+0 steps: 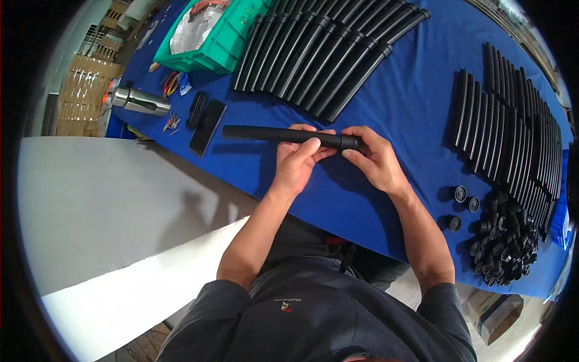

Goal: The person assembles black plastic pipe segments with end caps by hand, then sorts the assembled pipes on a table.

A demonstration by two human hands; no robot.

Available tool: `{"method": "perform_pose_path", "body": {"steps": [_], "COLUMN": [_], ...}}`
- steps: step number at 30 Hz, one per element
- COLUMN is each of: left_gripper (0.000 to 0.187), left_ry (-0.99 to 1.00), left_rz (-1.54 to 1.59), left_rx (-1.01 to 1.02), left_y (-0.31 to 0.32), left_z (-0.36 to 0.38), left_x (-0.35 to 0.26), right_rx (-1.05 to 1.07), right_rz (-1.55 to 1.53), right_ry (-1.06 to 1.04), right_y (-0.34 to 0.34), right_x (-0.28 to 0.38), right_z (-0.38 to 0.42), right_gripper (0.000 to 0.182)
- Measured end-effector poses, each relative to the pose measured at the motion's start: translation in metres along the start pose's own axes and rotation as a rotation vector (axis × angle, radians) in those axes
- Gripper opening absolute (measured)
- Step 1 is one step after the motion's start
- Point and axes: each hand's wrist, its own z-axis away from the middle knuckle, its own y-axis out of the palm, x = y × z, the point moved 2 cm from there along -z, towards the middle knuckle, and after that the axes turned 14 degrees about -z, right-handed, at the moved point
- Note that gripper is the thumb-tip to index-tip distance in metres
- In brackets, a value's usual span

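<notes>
One black tube (256, 134) is held over the near edge of the worktop (386, 105), in front of the person's torso. Its long axis runs nearly across the view; the plain end points left and slightly away from the body, and the end with the collar (348, 142) points right. The left hand (294, 161) is clamped on the tube near mid-length, thumb on top. The right hand (381, 161) is closed on the collar end, thumb and fingers gripping from either side.

Count: one tube in hand; three loose caps (460, 193) standing apart from one cap heap (503, 241), whose pieces overlap too much to count. One batch of collared tubes (313, 66) lies at the far side and one batch of plain tubes (506, 120) at the right; neither can be counted exactly. One green bin (208, 51), one steel cylinder (145, 101) and one flat black slab (208, 128) lie to the left.

The worktop is covered in blue cloth, with wrinkles visible. A pale grey panel (108, 193) adjoins at left. An open carton (503, 320) stands below the worktop at lower right.
</notes>
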Motion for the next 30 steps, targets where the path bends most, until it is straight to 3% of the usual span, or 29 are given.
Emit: {"method": "perform_pose_path", "body": {"steps": [11,17,26,29,30], "left_gripper": [0.025,0.026,0.039,0.036,0.028], "left_ry": [-0.053,-0.085,-0.069,-0.006,-0.022], "left_rz": [0.011,0.035,0.074,0.255,0.229], "left_rx": [-0.060,-0.099,0.032,-0.100,-0.062], "left_y": [0.001,0.005,-0.006,-0.002,-0.006], "left_z": [0.001,0.002,-0.001,-0.001,-0.002], "left_x": [-0.005,-0.009,-0.002,-0.013,-0.011], "right_rx": [0.001,-0.035,-0.051,-0.023,-0.037], "right_rz": [0.144,0.120,0.106,0.133,0.118], "right_ry": [-0.187,-0.183,-0.158,-0.090,-0.082], "right_y": [0.009,0.011,0.007,0.000,-0.001], "right_x": [0.010,0.006,0.015,0.010,0.010], "right_z": [-0.003,-0.002,-0.002,-0.003,-0.002], "right_gripper": [0.035,0.036,0.037,0.037,0.037]}}
